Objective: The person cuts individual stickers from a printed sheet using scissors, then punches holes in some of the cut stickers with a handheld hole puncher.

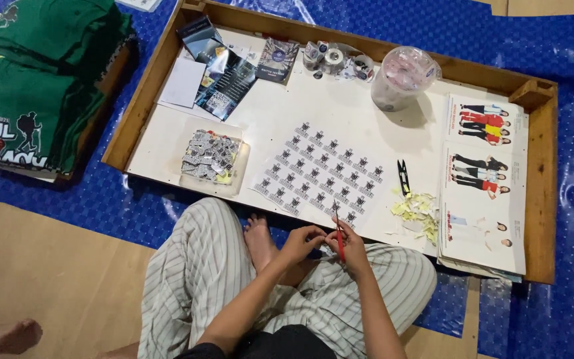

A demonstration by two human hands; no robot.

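Our left hand (pixel 302 239) pinches a small tag; our right hand (pixel 345 240) grips red-handled scissors (pixel 339 234); many tags lie in rows (pixel 320 176), more fill the clear tray (pixel 212 161).

Can't make out what the left hand (pixel 302 240) pinches, too tiny, right beside the red snips (pixel 339 240). Left of the tray (pixel 541 199), the green shirts (pixel 41 86) run off frame. Tray's tape rolls (pixel 332 58) are blurry.

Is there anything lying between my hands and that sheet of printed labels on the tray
Nothing visible does. The left hand and the right hand, holding red scissors, sit at the near edge of the label sheet. The black snips lie off to its right.
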